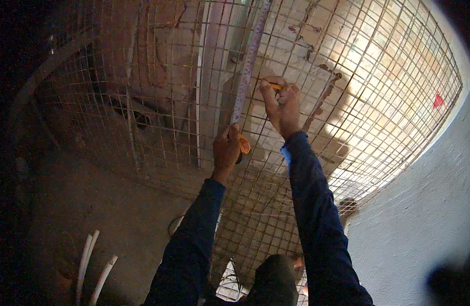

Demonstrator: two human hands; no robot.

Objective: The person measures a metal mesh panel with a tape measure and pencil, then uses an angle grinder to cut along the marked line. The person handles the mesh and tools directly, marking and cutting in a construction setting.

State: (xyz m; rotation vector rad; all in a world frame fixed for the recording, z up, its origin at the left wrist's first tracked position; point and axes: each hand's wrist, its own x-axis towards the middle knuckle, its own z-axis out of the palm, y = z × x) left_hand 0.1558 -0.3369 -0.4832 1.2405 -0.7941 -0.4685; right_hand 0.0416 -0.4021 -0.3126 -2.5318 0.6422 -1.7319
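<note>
My left hand (225,154) is closed around an orange and black tape measure (244,144). Its pale blade (249,66) is drawn out and runs away from me along the wire mesh (370,66). To the right of the blade, my right hand (284,111) pinches a thin orange stick (276,86), which looks like a pencil. That hand is over the mesh, close to its wires; whether it touches them I cannot tell. Both arms reach forward in dark blue sleeves.
Behind the mesh a pale vertical strip (207,86) stands left of the tape blade. A light grey-blue wall (416,224) borders the right side. White pipes (84,262) stick up at lower left. A small red piece (438,100) shows on the mesh at far right.
</note>
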